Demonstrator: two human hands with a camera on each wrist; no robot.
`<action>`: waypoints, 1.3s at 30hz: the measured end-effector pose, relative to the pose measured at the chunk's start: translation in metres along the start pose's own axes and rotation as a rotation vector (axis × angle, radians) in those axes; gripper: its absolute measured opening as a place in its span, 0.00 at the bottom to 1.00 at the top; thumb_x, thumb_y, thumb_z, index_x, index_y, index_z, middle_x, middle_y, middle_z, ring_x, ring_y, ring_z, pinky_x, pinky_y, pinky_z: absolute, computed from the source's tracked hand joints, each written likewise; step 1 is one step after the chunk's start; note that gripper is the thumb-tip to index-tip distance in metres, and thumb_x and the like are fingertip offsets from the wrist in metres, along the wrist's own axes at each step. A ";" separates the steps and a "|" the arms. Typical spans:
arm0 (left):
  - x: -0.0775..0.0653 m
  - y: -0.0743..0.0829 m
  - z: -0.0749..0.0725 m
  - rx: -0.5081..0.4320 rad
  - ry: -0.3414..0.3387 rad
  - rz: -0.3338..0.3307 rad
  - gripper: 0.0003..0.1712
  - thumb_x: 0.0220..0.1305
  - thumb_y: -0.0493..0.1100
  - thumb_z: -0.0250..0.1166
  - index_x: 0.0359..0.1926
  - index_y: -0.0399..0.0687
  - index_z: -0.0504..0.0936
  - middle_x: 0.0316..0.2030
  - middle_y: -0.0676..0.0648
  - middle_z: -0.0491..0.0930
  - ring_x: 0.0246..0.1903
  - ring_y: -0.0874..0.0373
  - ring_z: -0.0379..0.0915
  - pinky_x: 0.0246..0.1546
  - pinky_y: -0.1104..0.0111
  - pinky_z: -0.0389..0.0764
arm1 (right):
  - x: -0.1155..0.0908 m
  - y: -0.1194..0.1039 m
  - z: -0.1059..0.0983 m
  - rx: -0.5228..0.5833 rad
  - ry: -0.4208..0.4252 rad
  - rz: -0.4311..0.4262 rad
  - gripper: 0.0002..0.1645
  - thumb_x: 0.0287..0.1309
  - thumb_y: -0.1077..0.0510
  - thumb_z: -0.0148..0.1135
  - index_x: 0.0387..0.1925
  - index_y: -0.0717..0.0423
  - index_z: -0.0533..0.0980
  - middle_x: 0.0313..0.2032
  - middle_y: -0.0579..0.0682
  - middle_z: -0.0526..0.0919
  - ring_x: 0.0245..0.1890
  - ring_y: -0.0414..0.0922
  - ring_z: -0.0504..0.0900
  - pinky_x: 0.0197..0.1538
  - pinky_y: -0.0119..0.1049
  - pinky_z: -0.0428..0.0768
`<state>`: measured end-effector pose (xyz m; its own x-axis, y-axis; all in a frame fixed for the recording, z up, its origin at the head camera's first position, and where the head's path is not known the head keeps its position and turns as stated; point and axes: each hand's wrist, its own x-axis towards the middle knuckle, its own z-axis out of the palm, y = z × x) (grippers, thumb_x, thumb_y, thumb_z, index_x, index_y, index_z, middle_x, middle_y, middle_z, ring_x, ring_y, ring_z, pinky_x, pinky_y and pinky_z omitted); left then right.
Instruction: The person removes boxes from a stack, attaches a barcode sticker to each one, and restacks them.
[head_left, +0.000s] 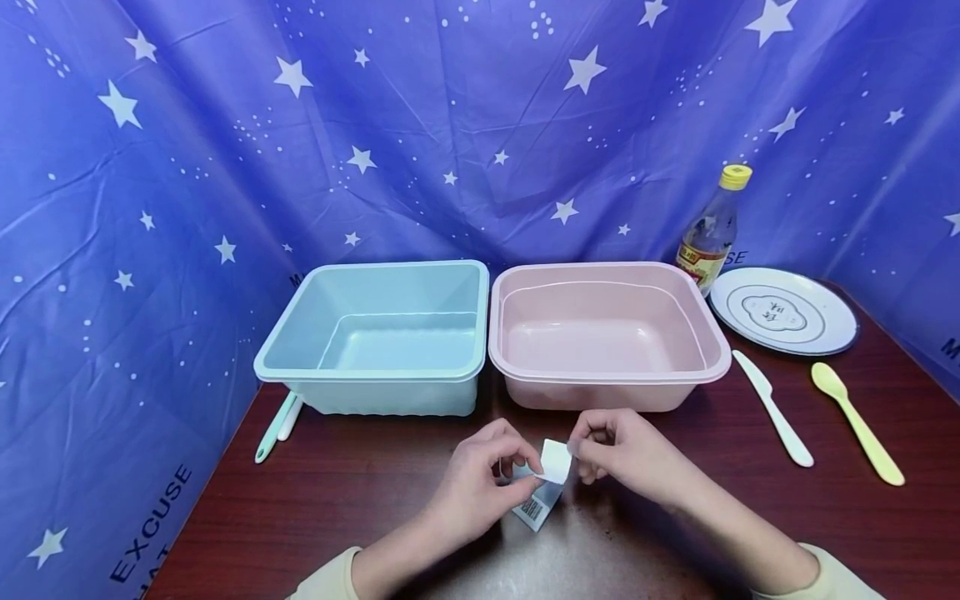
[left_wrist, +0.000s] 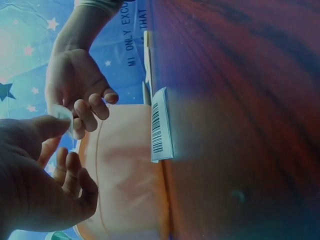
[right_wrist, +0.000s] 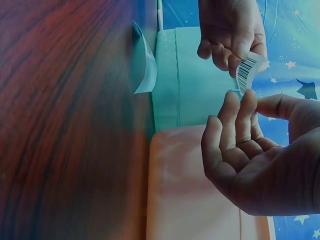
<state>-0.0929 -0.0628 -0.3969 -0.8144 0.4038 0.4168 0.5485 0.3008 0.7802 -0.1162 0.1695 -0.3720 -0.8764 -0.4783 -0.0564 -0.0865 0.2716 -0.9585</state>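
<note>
Close over the table, my left hand (head_left: 480,479) pinches a small white barcode sticker (head_left: 556,461) between thumb and forefinger. At the sticker's other edge, the thumb and forefinger of my right hand (head_left: 633,454) pinch it, the other fingers curling loosely. The sticker bows between the two hands, and its printed bars (right_wrist: 246,72) show in the right wrist view. Beneath my left hand lies a folded strip of barcode labels (head_left: 534,508), partly hidden by the fingers; one end stands up off the wood in the right wrist view.
Behind my hands stand a light blue basin (head_left: 371,377) and a pink basin (head_left: 607,379), side by side. To the right are a bottle with yellow cap (head_left: 708,237), a white plate (head_left: 825,321), a white knife (head_left: 772,408) and a yellow spoon (head_left: 858,425). Handles (head_left: 276,429) poke out beneath the blue basin.
</note>
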 end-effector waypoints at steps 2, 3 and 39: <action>0.001 0.000 -0.001 -0.026 0.041 -0.029 0.13 0.51 0.30 0.76 0.31 0.52 0.84 0.29 0.51 0.75 0.27 0.62 0.71 0.26 0.73 0.75 | 0.001 -0.001 0.000 -0.007 0.009 0.004 0.08 0.67 0.62 0.61 0.34 0.66 0.78 0.23 0.53 0.80 0.25 0.47 0.81 0.32 0.41 0.83; 0.002 0.000 -0.002 -0.050 0.057 -0.060 0.12 0.52 0.31 0.76 0.31 0.52 0.84 0.29 0.52 0.75 0.28 0.61 0.71 0.26 0.72 0.75 | 0.001 -0.001 0.000 -0.010 0.014 0.003 0.09 0.69 0.61 0.61 0.36 0.66 0.78 0.23 0.53 0.80 0.25 0.47 0.82 0.32 0.41 0.84; 0.018 -0.007 -0.003 -0.257 0.129 -0.348 0.04 0.59 0.35 0.72 0.35 0.40 0.85 0.31 0.51 0.78 0.29 0.61 0.72 0.32 0.73 0.73 | -0.003 0.003 0.006 -0.223 0.212 -0.279 0.08 0.61 0.64 0.69 0.29 0.49 0.79 0.22 0.38 0.77 0.24 0.36 0.76 0.28 0.32 0.75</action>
<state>-0.1117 -0.0603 -0.3935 -0.9678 0.2011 0.1512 0.1862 0.1684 0.9680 -0.1115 0.1670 -0.3763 -0.8809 -0.3826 0.2784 -0.4147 0.3410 -0.8436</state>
